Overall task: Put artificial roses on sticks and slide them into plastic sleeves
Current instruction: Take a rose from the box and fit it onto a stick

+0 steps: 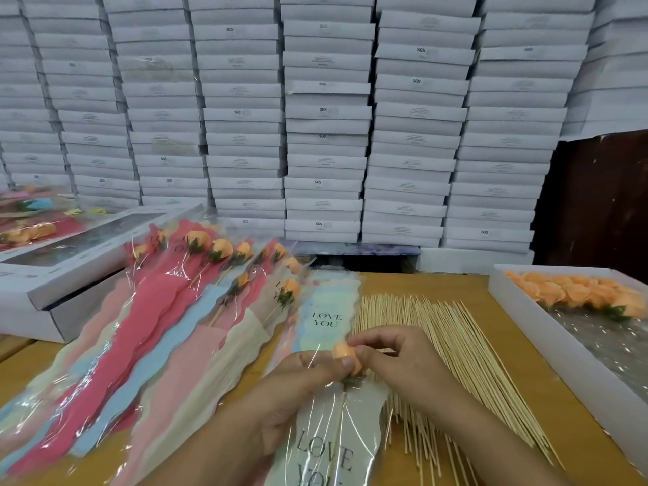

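An orange artificial rose (pixel 345 352) on a thin stick sits at the mouth of a clear plastic sleeve (pixel 326 447) printed "LOVE YOU", low in the middle of the view. My left hand (pixel 298 391) grips the sleeve's top edge, thumb against the rose. My right hand (pixel 399 363) pinches the rose head from the right. The stick runs down inside the sleeve. A spread of wooden sticks (pixel 441 349) lies just right of my hands.
Empty sleeves (pixel 328 310) lie beyond my hands. Filled sleeves with roses (pixel 196 296) fan out to the left. A white tray of loose orange roses (pixel 578 294) stands at the right. White boxes (pixel 63 261) sit at left; stacked white boxes (pixel 326 117) wall off the back.
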